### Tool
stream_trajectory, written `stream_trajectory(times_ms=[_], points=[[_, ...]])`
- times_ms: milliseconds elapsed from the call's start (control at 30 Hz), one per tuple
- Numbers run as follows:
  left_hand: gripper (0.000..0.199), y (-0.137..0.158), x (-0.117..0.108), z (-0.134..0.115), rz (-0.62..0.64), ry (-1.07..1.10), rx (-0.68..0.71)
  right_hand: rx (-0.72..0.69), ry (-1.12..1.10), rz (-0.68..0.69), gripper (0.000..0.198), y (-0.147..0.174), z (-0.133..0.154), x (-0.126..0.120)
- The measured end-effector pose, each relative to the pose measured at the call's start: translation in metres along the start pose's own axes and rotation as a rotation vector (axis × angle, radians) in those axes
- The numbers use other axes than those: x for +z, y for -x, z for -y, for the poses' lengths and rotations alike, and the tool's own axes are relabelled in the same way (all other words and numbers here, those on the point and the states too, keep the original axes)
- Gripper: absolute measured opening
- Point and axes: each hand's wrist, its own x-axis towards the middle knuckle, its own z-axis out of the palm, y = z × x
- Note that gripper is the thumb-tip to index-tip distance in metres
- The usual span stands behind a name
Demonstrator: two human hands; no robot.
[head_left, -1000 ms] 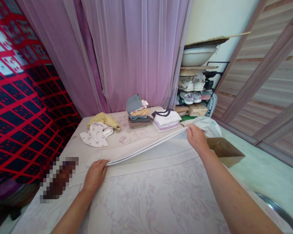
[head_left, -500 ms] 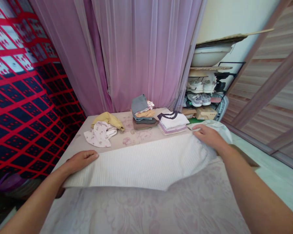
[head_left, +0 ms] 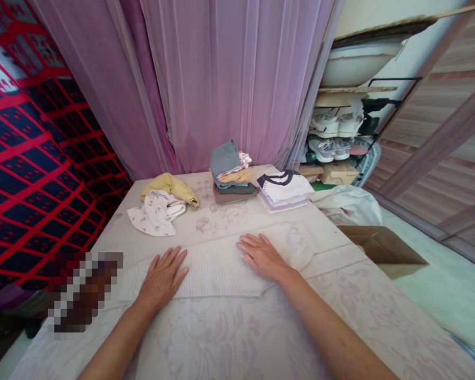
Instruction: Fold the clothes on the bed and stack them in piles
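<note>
A pair of white ribbed trousers (head_left: 216, 274) lies flat across the flowered cloth, folded lengthwise with the wider end to the right. My left hand (head_left: 163, 277) rests palm down on the narrow leg end, fingers spread. Toward the wider end, my right hand (head_left: 261, 256) also presses flat on the fabric with its fingers stretched out. Neither hand grips anything. The right end of the trousers looks slightly rumpled.
Behind lie a yellow garment (head_left: 172, 186), a crumpled printed white one (head_left: 154, 214), a stack of folded clothes (head_left: 231, 177) and folded white shirts (head_left: 285, 190). A brown paper bag (head_left: 391, 248) and a shoe rack (head_left: 332, 132) stand right. A blurred-out patch (head_left: 85, 293) covers the left edge.
The trousers have come down from my raised hands to lie flat. Both hands have let go of their ends, moved inward and opened onto the fabric.
</note>
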Motion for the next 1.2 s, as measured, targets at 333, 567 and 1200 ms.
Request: stream_trajectory(times_ms=[333, 567, 1200], points=[[0.054, -0.001, 0.008, 0.002, -0.004, 0.005, -0.027, 0.136, 0.077, 0.091, 0.051, 0.000, -0.002, 0.002], [0.056, -0.003, 0.007, 0.000, 0.028, 0.020, -0.043, 0.488, 0.270, -0.022, 0.055, 0.037, -0.058, -0.004], [0.049, 0.061, -0.010, 0.034, -0.187, 0.017, -0.291, 0.523, 0.248, -0.191, 0.046, 0.075, -0.023, 0.000]])
